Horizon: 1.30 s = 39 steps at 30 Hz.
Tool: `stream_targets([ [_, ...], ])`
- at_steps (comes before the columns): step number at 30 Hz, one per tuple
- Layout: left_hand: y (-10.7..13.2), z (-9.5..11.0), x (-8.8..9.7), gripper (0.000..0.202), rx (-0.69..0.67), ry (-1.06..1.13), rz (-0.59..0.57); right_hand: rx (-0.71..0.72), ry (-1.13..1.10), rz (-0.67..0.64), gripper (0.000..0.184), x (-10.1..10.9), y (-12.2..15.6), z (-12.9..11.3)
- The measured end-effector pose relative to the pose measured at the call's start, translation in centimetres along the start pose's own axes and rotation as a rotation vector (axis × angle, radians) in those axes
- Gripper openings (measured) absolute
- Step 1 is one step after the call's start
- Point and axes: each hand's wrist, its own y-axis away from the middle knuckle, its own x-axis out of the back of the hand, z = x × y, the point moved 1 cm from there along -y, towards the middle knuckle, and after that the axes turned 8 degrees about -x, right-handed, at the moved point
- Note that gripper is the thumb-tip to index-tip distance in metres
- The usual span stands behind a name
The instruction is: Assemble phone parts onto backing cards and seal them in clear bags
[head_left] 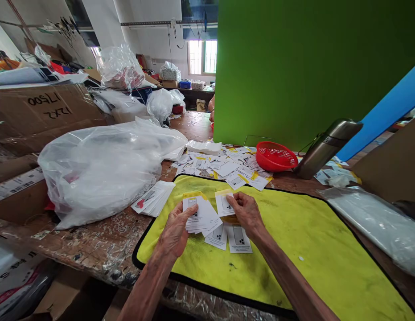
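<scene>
My left hand [176,225] grips a fanned stack of white printed cards [200,215] with yellow top edges, the thumb on top. Just right of it, my right hand [246,211] pinches a single card [223,203] that shows a phone picture. Beneath the hands, two more cards, one a phone-printed card [240,238], lie on the yellow cloth mat [281,263] with its black border. Beyond the mat's far edge spreads a loose heap of similar cards [227,167]. A neat pile of white cards [154,199] rests by the mat's left corner.
A large translucent plastic bag [110,169] fills the table's left side, beside cardboard boxes [47,111]. At the back right are a red basket [276,157] and a leaning steel flask [327,149]. Plastic sleeves [377,227] lie right. A green panel [310,71] stands behind.
</scene>
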Motion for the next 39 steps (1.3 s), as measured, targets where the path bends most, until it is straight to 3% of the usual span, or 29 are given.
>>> stream_targets([
  [4,0.0,0.0,0.2,0.044,-0.003,0.002,-0.005,0.081,0.169,0.186,0.020,-0.1,1.2,-1.0],
  [6,0.0,-0.1,0.2,0.045,-0.007,0.004,-0.017,0.149,0.219,0.183,0.023,0.1,2.2,-1.5],
  [11,0.1,-0.3,-0.2,0.051,-0.004,-0.001,-0.068,0.132,-0.037,-0.410,0.032,-0.2,3.2,-1.8],
  [18,0.5,-0.1,0.3,0.050,-0.001,-0.026,-0.057,0.005,-0.269,-0.501,0.040,-1.1,3.2,-0.5],
  [23,0.0,0.7,1.4,0.051,-0.062,-0.033,0.040,-0.052,-0.266,-0.335,0.028,-1.4,2.2,-0.9],
  [28,-0.2,1.4,1.9,0.052,-0.102,-0.046,0.074,-0.127,-0.085,-0.210,0.013,-2.8,0.8,-2.9],
  [32,0.2,1.5,1.8,0.048,-0.092,-0.026,0.031,0.080,0.136,0.089,0.017,-2.5,2.1,-3.9],
  [33,0.3,1.4,1.8,0.048,-0.084,-0.021,0.020,0.136,0.170,0.099,0.020,-2.3,2.7,-4.0],
  [34,0.4,1.3,1.7,0.048,-0.073,-0.016,0.010,0.172,0.170,0.035,0.022,-2.1,3.3,-3.9],
  [37,0.7,0.9,1.3,0.049,-0.029,-0.003,-0.025,0.164,-0.003,-0.324,0.026,-2.3,4.8,-3.0],
  [39,1.0,0.7,1.1,0.049,-0.004,0.000,-0.040,0.111,-0.122,-0.405,0.027,-2.5,5.4,-2.1],
])
